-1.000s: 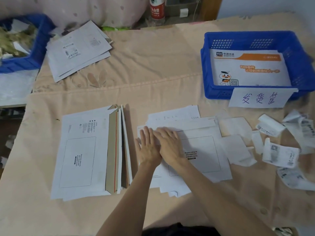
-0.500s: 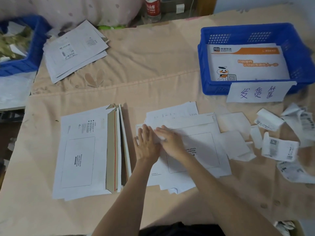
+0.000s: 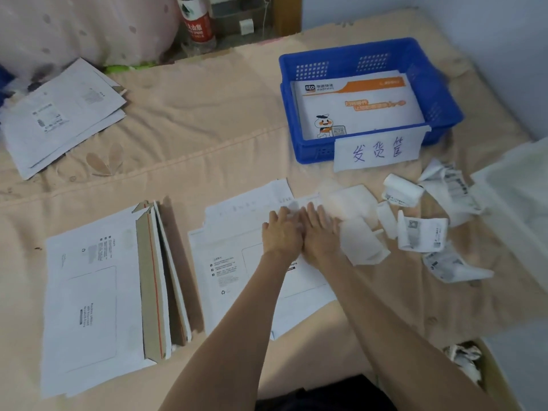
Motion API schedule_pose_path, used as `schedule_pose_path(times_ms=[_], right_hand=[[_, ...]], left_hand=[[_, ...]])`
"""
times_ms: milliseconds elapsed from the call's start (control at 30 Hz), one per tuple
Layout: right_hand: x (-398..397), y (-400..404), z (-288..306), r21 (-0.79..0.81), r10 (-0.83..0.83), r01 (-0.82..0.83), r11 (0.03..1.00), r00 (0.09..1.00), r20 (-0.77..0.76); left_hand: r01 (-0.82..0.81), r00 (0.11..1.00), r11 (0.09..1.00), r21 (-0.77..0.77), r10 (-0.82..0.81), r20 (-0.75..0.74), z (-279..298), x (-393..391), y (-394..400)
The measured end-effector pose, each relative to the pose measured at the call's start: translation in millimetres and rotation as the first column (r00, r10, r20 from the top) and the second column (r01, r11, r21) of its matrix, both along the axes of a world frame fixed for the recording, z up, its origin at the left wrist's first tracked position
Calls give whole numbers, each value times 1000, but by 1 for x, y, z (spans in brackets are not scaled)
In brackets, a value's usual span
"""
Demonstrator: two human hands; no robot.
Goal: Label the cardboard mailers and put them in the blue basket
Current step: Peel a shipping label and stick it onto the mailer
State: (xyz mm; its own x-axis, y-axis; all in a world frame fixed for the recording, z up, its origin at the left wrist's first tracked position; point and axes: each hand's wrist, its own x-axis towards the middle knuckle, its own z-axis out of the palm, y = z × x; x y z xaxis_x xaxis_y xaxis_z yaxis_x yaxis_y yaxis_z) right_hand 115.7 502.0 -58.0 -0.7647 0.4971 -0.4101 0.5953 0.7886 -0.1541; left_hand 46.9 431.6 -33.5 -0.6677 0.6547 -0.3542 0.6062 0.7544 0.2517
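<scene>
- The fingers of the left hand lie straight and flat, pressing down on the top cardboard mailer; they grasp nothing.
- The right hand lies just beside it, the two hands touching side by side, its fingers also straight and pressed flat on the same mailer near its far right corner.
- That mailer is white, with small printed text at its left and a thin outlined label box partly hidden under the forearms. It tops a loose middle stack of several sheets and mailers; the exact count cannot be told.
- To the left lies a second stack of mailers, white-faced, with brown cardboard flaps standing open along its right edge, one showing a red tear strip.
- To the right, about seven white label scraps and curled backing papers are scattered, some touching the middle stack.
- One blue basket sits at the far right, holding a white mailer with an orange band and a cartoon figure. A white handwritten paper sign hangs on its near wall.
- A third pile of white mailers lies at the far left, its top one bearing a printed label.
- Everything rests on a peach-coloured cloth; one bottle with a red label stands beyond its far edge.
</scene>
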Motion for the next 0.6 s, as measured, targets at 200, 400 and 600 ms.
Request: schedule_pose_path(times_ms=[200,400,600], right_hand=[[-4,5,9,-7,77,-77,997,985,153],[-5,39,41,-390,-264,134,911,916,-301],[63,78,50,-147,-647,702,697,527,-552]], left_hand=[[-24,998,999,-24,23,-56,-7,1,1],[-153,987,987,-53,150,-58,16,-14,27],[-384,907,853,353,277,317,34,24,71]])
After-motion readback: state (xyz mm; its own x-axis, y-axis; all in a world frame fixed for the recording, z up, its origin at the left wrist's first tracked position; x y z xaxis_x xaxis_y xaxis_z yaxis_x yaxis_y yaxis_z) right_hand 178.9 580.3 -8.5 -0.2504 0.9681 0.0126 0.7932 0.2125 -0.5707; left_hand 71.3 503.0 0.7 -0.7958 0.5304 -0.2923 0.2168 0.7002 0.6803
